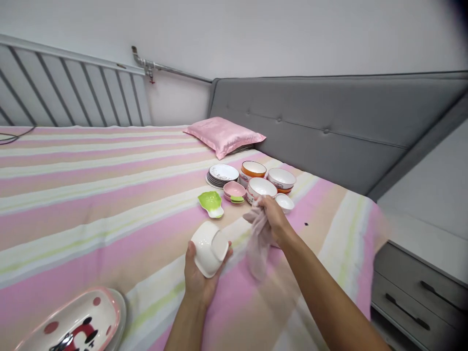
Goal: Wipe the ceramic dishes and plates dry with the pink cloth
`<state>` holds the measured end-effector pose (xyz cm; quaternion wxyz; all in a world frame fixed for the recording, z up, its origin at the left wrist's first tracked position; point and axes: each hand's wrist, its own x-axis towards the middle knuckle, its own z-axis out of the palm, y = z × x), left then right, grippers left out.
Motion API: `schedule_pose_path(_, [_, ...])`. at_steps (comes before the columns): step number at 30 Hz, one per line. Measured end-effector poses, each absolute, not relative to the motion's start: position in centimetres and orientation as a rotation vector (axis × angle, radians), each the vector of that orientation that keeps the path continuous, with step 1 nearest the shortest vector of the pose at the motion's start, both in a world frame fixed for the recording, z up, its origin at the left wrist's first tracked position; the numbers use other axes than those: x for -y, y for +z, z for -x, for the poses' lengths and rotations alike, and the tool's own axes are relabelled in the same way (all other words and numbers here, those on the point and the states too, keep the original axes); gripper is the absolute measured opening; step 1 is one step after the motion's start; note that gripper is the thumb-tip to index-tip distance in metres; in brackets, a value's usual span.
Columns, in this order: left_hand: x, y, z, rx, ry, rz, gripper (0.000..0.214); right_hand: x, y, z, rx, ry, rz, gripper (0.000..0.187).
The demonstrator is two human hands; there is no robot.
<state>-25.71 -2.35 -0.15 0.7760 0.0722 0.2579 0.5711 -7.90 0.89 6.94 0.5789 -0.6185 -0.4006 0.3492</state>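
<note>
My left hand [197,280] is closed around a small white bowl [209,247], holding it tilted on its side above the striped bed sheet [91,195]. My right hand [270,219] grips a thin pale pink cloth [258,248] that hangs down from the fingers. It hovers just in front of a white bowl with a patterned side [261,187] and beside a tiny white dish [284,202]. The two hands are a short way apart and the cloth does not touch the held bowl.
Beyond the hands sit a stack of plates [222,174], an orange bowl [253,170], another orange-rimmed bowl [281,179], small pink dishes [234,190] and a green leaf dish [211,203]. A spotted oval dish [78,324] lies near left. Pink pillow [224,135], grey headboard [329,122], grey drawers [417,297] at right.
</note>
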Motion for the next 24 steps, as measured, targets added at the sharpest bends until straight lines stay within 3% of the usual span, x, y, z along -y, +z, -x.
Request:
schedule_pose_path(4, [0.7,-0.7,26.9,-0.827,1.448,-0.048,0.043,-3.5,9.7,12.4,1.030,0.998,1.323,0.014])
schedule_pose_path(8, [-0.4,-1.7,27.8,-0.907,1.495,0.005,0.042,-3.7,7.8,15.6,1.116,1.115,1.107,0.025])
schedule_pose_path(14, [-0.3,-3.1,27.7,-0.895,1.453,-0.063,0.051,-2.3,3.4,18.8,1.369,0.917,1.127,0.016])
schedule_pose_path(21, [0.0,-3.3,27.5,-0.725,1.404,-0.213,0.061,-0.6,2.5,20.6,1.762,0.440,0.998,0.019])
schedule_pose_path(24, [0.0,-3.8,27.3,-0.841,1.355,-0.295,0.061,-0.7,1.6,21.2,1.991,0.383,0.958,0.027])
